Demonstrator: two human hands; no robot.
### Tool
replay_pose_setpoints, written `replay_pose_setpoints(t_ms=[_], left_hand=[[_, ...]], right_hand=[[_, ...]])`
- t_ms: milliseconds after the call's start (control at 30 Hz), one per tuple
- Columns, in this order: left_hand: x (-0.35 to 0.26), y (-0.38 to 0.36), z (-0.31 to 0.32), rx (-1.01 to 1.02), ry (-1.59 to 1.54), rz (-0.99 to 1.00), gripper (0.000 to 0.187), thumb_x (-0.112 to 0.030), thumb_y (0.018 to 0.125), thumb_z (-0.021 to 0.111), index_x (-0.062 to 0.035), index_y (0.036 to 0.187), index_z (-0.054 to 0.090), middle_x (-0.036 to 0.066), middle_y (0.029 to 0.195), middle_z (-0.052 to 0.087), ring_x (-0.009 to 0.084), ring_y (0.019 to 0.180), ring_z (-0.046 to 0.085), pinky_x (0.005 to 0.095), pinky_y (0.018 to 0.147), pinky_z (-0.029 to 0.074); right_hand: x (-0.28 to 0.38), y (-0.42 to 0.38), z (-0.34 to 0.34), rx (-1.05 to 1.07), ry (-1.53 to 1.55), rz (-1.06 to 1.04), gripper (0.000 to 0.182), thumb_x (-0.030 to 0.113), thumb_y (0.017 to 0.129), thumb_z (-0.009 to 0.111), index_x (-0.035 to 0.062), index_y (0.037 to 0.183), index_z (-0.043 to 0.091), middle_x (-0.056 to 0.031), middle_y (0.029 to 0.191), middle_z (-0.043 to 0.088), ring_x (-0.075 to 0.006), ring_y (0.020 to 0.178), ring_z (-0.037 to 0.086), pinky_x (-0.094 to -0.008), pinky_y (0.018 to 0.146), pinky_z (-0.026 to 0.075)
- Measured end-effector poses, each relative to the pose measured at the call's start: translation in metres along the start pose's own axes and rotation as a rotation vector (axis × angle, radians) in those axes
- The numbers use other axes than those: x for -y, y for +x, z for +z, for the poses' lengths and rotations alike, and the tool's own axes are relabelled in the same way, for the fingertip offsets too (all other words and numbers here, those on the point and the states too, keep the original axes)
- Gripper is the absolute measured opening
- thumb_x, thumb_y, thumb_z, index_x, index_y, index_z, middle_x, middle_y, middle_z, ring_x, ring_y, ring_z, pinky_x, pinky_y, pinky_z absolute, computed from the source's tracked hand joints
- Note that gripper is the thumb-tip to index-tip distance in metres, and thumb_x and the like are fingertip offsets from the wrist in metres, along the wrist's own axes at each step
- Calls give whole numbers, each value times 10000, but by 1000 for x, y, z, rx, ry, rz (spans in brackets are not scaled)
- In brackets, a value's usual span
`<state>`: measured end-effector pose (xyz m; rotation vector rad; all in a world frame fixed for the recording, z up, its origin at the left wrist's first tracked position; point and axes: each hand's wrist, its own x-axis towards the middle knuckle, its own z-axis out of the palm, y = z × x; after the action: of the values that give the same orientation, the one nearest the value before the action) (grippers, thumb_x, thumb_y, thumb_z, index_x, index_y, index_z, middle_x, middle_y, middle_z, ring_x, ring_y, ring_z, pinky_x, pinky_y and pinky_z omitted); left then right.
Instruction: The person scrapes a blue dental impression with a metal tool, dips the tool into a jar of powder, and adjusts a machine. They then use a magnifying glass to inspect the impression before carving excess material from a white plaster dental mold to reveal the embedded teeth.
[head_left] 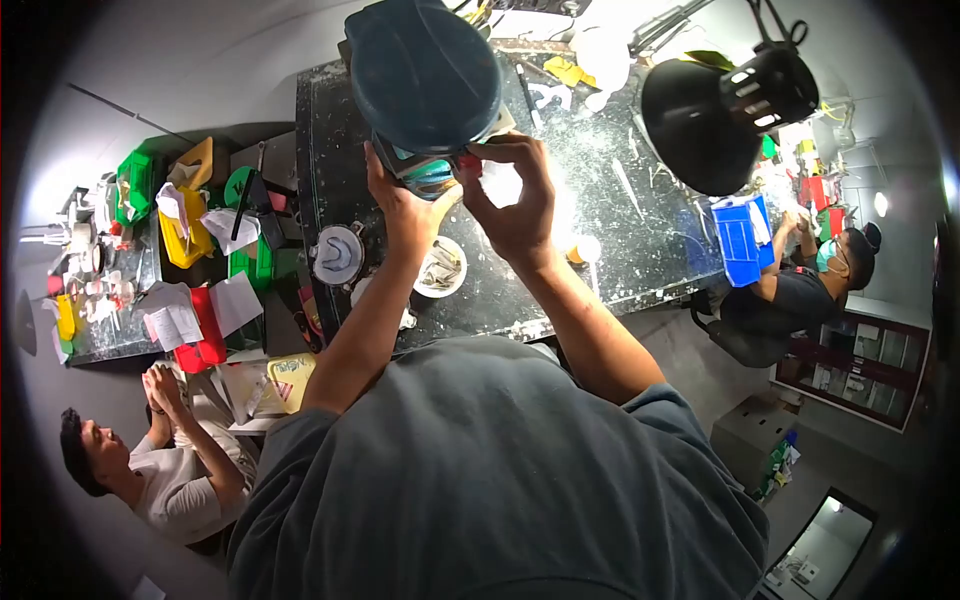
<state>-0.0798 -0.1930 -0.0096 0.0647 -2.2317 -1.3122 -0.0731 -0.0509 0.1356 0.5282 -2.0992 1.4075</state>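
Teal-and-white small part (432, 172), upper centre of frame under dark blue round housing (423, 72), pinched between left hand (400, 205) and right hand (515, 200); best kept level (fingers clenched on it).

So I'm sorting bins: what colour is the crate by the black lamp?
Blue crate, clearest in the head view.

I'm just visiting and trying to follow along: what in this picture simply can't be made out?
- Head view: the small part between the hands, left hand and right hand, is mostly covered by fingers.
- The dark blue round object hides what lies behind it on the workbench.
- Contents of the small white bowl: too small.
- The black lamp covers the bench's far corner.
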Motion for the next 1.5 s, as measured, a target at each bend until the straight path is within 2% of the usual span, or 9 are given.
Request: replay_pose_setpoints(t_ms=[133, 300, 467, 567, 900, 1133, 1333, 1433, 1500], left_hand=[[-4, 10, 6, -98, 54, 75, 1405, -213, 610, 1013, 48, 1636, 89, 340, 1577, 315, 484, 1431, 421, 547, 1212, 382], [-7, 8, -7, -50, 169, 123, 1456, -263, 548, 1052, 55, 1626, 127, 315, 1584, 375, 484, 1390, 486, 549, 1187, 394], [-22, 0, 0, -16, 128, 52, 1467, -270, 617, 1029, 22, 1637, 17, 331, 1669, 179, 500, 1563, 220, 559, 1301, 250], [-26, -2, 7, -40, 163, 20, 1451, -275, 621, 1029, 32, 1634, 36, 347, 1662, 175, 508, 1558, 220, 567, 1296, 254], [-17, 0, 7, -52, 221, 66, 1376, -243, 641, 1007, 62, 1614, 83, 340, 1631, 239, 504, 1522, 285, 564, 1289, 259], [-4, 13, -42, 184, -296, -159, 1014, -188, 907, 721, 19, 1660, 74, 292, 1633, 376, 397, 1502, 411, 420, 1255, 304], [2, 19, -38, 333, -549, -286, 1103, -395, 960, 729, 56, 1663, 9, 262, 1666, 315, 331, 1532, 347, 373, 1260, 245], [-18, 21, -36, 311, -616, -368, 1255, -551, 949, 751, 96, 1642, -71, 257, 1664, 278, 292, 1537, 294, 357, 1261, 200], [-14, 19, -28, 235, -558, -349, 1267, -574, 944, 753, 71, 1650, -79, 248, 1667, 280, 292, 1538, 294, 365, 1262, 202]], right_hand=[[-2, -1, 2, 1, -24, -24, 284, 68, 787, 820, 63, 1054, 722, -89, 990, 701, -294, 976, 633, -402, 916, 488], [-7, -29, -12, -77, 94, 125, 444, 59, 940, 738, 26, 1335, 540, -101, 1162, 627, -199, 1123, 609, -374, 1056, 468], [-68, -106, -40, -56, 60, 474, 158, 60, 1034, 665, -2, 1178, 640, -38, 1080, 658, -115, 1028, 600, -285, 960, 485], [-59, -149, -53, -62, 187, 700, 208, 206, 994, 751, 16, 1074, 720, -76, 951, 712, -165, 927, 653, -343, 870, 517], [-36, -212, -54, 55, 250, 953, 181, 173, 1044, 681, 0, 1055, 731, -52, 976, 756, -130, 940, 702, -292, 883, 542], [-57, -140, -19, 338, 206, 820, 355, 142, 1066, 593, 30, 1397, 658, -143, 1212, 750, -188, 1091, 704, -320, 959, 545], [-95, -99, 25, 289, 405, 1086, 680, 38, 1012, 500, 25, 1660, 295, -190, 1544, 548, -270, 1309, 606, -360, 1057, 497], [-115, -79, 34, 320, 453, 763, 679, 7, 991, 515, 38, 1646, 338, -165, 1556, 543, -242, 1387, 532, -342, 1146, 412], [-104, -72, 28, 293, 444, 975, 706, -6, 971, 552, 43, 1643, 344, -176, 1570, 535, -248, 1435, 505, -348, 1199, 369]])
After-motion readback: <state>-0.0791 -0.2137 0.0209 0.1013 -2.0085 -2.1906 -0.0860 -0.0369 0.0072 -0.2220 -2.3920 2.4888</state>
